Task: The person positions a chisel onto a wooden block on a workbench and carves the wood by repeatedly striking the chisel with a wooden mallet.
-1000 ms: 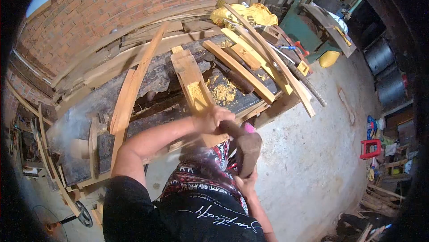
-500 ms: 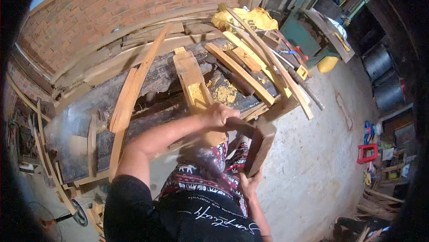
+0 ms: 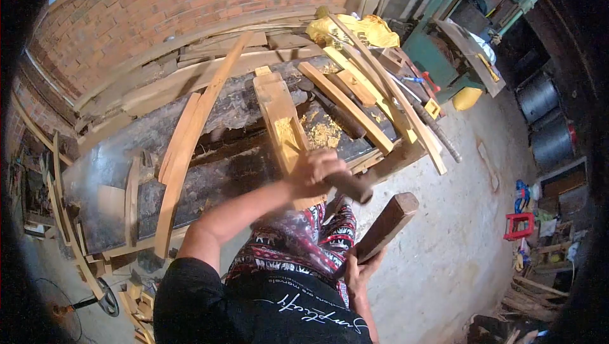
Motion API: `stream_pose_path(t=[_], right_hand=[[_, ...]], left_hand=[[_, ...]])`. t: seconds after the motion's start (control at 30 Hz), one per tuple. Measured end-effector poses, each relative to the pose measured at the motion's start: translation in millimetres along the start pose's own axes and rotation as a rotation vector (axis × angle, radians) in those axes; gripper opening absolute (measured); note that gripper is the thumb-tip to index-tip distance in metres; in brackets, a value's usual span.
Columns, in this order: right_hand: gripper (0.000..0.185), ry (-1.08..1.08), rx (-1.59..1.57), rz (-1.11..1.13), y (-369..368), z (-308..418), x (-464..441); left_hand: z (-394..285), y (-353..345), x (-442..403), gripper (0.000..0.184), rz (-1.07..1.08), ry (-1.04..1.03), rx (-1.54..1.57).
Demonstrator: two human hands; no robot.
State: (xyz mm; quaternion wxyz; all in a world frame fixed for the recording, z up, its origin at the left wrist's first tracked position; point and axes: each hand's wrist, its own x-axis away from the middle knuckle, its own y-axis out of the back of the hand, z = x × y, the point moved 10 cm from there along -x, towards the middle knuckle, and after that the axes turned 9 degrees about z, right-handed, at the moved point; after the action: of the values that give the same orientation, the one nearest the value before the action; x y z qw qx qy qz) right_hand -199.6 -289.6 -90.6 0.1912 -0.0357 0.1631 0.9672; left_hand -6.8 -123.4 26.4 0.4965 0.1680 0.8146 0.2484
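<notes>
Brown block (image 3: 388,224) fills my right hand (image 3: 363,273); my left hand (image 3: 316,169) clasps a dark rod (image 3: 350,186) by the bench's (image 3: 222,186) near edge.

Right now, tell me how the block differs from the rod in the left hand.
The block, in the right hand, has flat faces; the rod, in the left hand, looks rounded. The block shows more length than the rod. In the picture, the block's free end points up and right, the rod's down and right. Both are brownish.
</notes>
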Motion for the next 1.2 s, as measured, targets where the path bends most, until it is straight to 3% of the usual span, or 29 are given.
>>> stream_pose_path(t=[0.1, 0.2, 0.23, 0.27, 0.37, 0.5, 0.57, 0.6, 0.63, 0.67, 0.77, 0.83, 0.93, 1.0, 1.03, 1.1, 1.2], right_hand=[[0.061, -0.030, -0.086, -0.004, 2.3, -5.5, 6.2], [0.066, 0.044, -0.107, 0.005, 9.2, -6.8, 8.9], [0.068, 0.080, -0.158, -0.003, 10.4, 3.9, 10.3], [0.070, 0.114, -0.210, -0.011, 12.2, 15.1, 12.2], [0.056, 0.527, 0.216, 0.309, -2.5, 47.2, 14.1], [0.052, 0.434, 0.580, 0.396, -32.7, 5.9, 14.7], [0.051, 0.219, 0.350, 0.273, -32.6, 7.0, -2.6], [0.051, 0.031, 0.021, 0.130, -28.1, -2.0, -14.4], [0.054, 0.012, -0.005, 0.088, -19.1, -7.3, -14.0], [0.052, -0.195, -0.124, 0.016, -6.1, -29.0, -7.8], [0.049, 0.134, -0.248, -0.181, 17.4, 36.1, -5.8], [0.049, 0.405, 0.113, -0.054, 20.2, 48.2, -3.7], [0.050, 0.437, 0.393, 0.147, -11.7, 29.6, -3.7], [0.040, 0.049, 0.045, 0.057, -19.9, -27.7, -18.7], [0.045, -0.069, -0.090, 0.048, -20.6, -20.0, -20.4], [0.051, -0.012, -0.055, 0.054, -12.3, 0.8, -23.7], [0.058, 0.042, -0.045, -0.008, 7.4, -34.0, -15.8]], left_hand=[[-3.1, -30.8, 18.7, 0.017, 0.256, -0.059, 0.063], [-3.4, -32.4, 22.0, 0.018, 0.262, -0.104, 0.113], [-4.5, -25.2, 20.0, 0.031, 0.125, -0.148, 0.105], [0.4, -26.6, 21.8, 0.031, 0.128, -0.146, 0.105], [12.2, -32.3, 28.3, 0.032, 0.201, -0.145, 0.101], [18.5, -35.5, 26.5, 0.032, 0.243, -0.127, 0.154], [20.9, -42.3, 27.0, 0.032, 0.244, -0.123, 0.183], [27.5, -52.4, 32.0, 0.031, 0.256, -0.119, 0.164], [28.4, -50.8, 26.9, 0.030, 0.264, -0.113, 0.139], [27.4, -47.5, 25.4, 0.030, 0.262, -0.108, 0.134], [22.2, -43.6, 22.1, 0.027, 0.273, -0.105, 0.206], [22.6, -45.3, 22.3, 0.027, 0.281, -0.090, 0.207], [28.6, -42.6, 16.8, 0.024, 0.260, -0.050, 0.213], [34.8, -46.5, 13.8, 0.022, 0.236, -0.027, 0.226], [45.2, -48.6, 11.0, 0.019, 0.169, 0.017, 0.209], [49.3, -33.3, -4.8, 0.016, 0.052, 0.091, 0.190], [33.3, -16.2, -16.7, 0.018, -0.024, -0.021, 0.215]])
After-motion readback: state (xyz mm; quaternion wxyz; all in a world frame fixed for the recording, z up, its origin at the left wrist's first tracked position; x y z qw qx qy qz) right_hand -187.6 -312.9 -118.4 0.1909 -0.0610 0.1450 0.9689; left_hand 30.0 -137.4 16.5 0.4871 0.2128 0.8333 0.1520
